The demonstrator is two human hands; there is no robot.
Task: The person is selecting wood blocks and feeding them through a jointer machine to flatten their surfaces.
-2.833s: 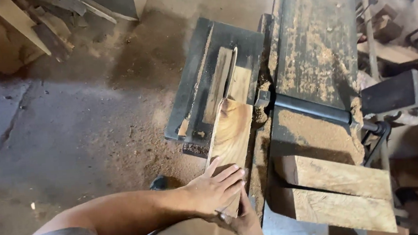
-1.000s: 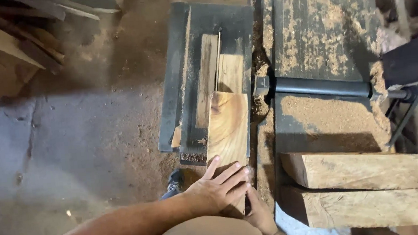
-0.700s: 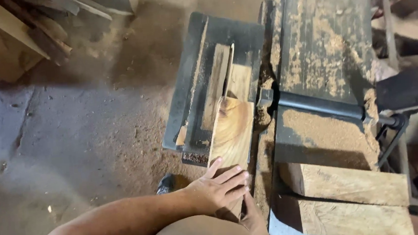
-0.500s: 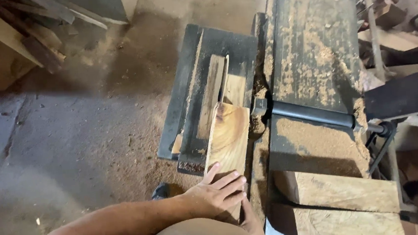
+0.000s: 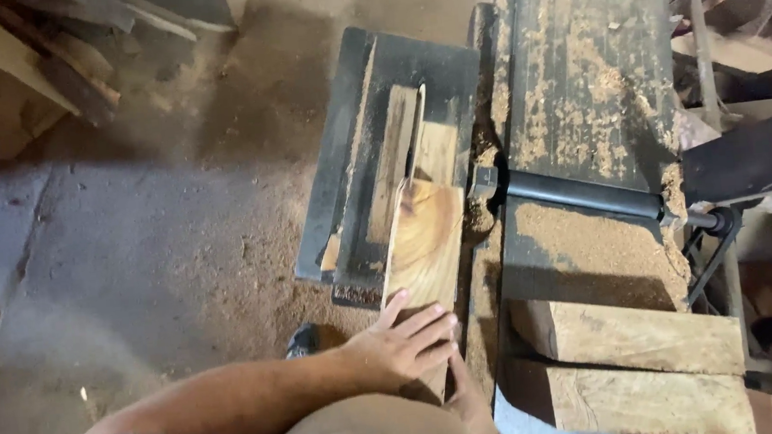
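Observation:
A pale wooden board (image 5: 425,246) lies lengthwise on a small dark saw table (image 5: 355,169), its far end against the thin upright saw blade (image 5: 414,137). My left hand (image 5: 405,339) rests flat on the board's near end, fingers spread and pointing right. Just below it, my right hand (image 5: 467,399) sits at the board's near right edge, mostly hidden by my body. Sawdust covers the table around the blade.
A long dark machine bed (image 5: 592,91) covered in sawdust runs along the right, crossed by a black bar (image 5: 586,194). Two thick timber blocks (image 5: 634,335) lie at its near end. Scrap planks (image 5: 17,72) are piled at the top left on the dusty concrete floor (image 5: 132,255).
Both hands stay on the board's near end. The view sways slightly, and the board keeps its place at the blade with little visible advance.

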